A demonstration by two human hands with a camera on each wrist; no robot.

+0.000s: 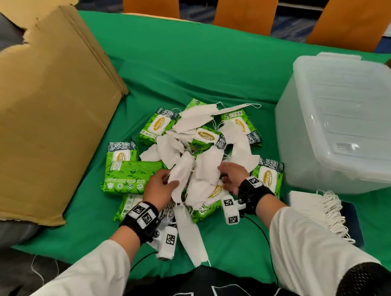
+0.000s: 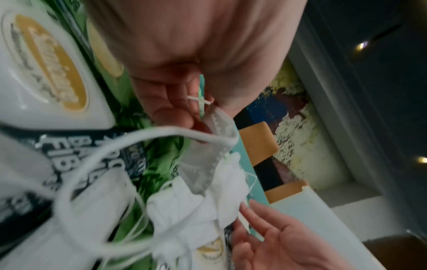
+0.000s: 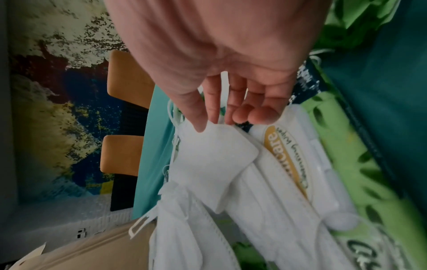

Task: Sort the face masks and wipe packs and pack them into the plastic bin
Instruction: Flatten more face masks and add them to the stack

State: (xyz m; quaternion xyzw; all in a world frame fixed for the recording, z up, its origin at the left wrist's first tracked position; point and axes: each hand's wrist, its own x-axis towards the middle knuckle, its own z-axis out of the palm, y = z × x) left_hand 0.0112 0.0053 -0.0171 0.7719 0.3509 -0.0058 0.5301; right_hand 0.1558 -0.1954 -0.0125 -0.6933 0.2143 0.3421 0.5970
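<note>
The left hand (image 1: 160,186) pinches a face mask (image 1: 181,171) atop the wipe packs (image 1: 132,177); only its wrist view shows the looped strap (image 2: 92,164). The right hand (image 1: 231,175) fingers (image 3: 231,104) rest loosely on masks. The plastic bin (image 1: 338,126) stands at three o'clock, bare green cloth (image 1: 185,64) at twelve.

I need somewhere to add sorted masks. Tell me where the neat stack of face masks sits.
In the head view, the neat stack of face masks lies on the green cloth at near right, just in front of the plastic bin and right of the right hand.
</note>
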